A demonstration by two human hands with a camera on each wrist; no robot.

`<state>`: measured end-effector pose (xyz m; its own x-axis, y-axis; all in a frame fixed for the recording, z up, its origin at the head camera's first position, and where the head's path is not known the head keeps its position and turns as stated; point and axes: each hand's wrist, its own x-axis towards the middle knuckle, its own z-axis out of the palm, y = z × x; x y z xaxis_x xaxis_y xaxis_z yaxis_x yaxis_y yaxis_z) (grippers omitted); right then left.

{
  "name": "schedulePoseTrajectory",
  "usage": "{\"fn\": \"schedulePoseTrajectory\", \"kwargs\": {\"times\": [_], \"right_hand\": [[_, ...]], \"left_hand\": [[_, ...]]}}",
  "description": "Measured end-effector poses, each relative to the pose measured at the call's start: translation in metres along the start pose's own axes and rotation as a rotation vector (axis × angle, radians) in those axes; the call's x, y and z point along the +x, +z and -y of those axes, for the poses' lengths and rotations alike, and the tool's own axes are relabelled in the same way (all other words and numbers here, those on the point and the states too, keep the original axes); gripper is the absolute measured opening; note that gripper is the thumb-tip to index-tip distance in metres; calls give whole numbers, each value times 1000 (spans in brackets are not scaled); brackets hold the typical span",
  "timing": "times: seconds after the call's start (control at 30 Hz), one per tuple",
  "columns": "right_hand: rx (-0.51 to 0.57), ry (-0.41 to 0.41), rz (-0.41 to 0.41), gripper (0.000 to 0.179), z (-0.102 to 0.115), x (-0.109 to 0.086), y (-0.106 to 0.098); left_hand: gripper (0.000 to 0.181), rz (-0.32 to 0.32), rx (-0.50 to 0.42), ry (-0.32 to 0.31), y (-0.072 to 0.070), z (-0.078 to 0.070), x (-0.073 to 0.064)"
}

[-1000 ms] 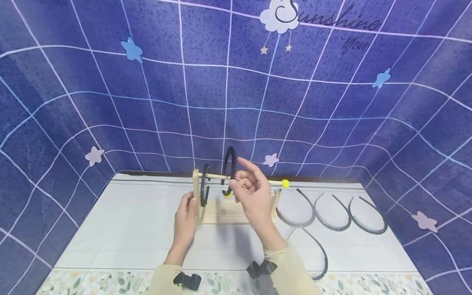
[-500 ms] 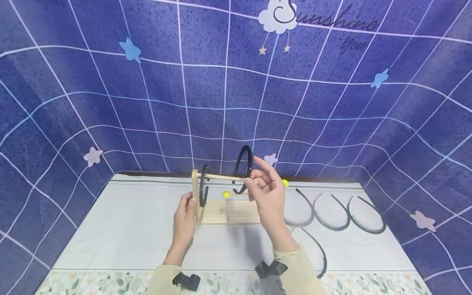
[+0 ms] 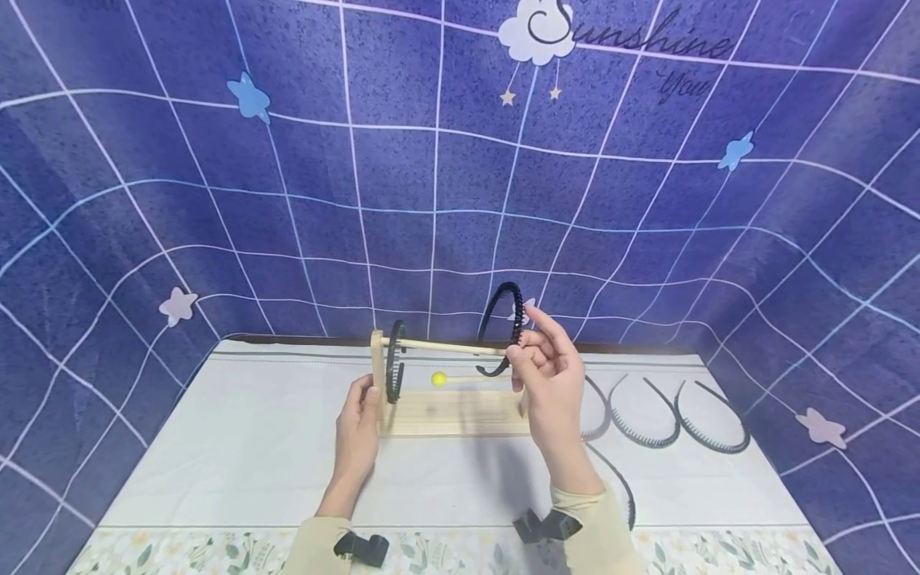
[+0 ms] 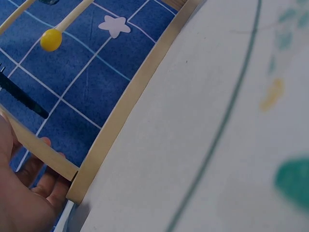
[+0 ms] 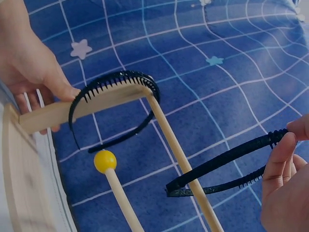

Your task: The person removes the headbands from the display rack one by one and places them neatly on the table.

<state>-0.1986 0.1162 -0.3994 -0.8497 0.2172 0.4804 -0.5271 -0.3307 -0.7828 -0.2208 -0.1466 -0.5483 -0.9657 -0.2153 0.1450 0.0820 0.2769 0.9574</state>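
My left hand (image 3: pixel 359 431) holds the left upright (image 3: pixel 377 361) of a wooden stand with a flat base (image 3: pixel 446 415). One black toothed headband (image 5: pixel 120 75) hangs on the upper rod (image 5: pixel 171 137), close to that upright. My right hand (image 3: pixel 559 387) pinches a second black toothed headband (image 3: pixel 518 315) between thumb and fingers, farther right along the same rod. In the right wrist view the rod crosses this headband near its ends; whether it passes inside is unclear. A lower rod tipped with a yellow ball (image 3: pixel 439 378) points left. The right end of the stand is partly hidden by my right hand.
Several headbands lie on the white cloth to the right, among them a dark one (image 3: pixel 657 444) and another at the far right (image 3: pixel 722 450). One nearer the front (image 3: pixel 627 483) is partly behind my right arm. A blue grid-patterned curtain (image 3: pixel 402 200) rises behind the table.
My right hand has moved the pinched headband to the right along the upper rod, away from the hanging headband. My left hand has stayed on the upright.
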Motion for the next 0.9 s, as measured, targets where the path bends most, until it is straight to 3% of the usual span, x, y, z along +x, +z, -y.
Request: {"fn": "schedulePoseTrajectory", "kwargs": {"times": [0.9], "right_hand": [[32,-45,-119,54,17,7,-41]], "left_hand": [[56,-16,1,21,1,-2,-1]]}}
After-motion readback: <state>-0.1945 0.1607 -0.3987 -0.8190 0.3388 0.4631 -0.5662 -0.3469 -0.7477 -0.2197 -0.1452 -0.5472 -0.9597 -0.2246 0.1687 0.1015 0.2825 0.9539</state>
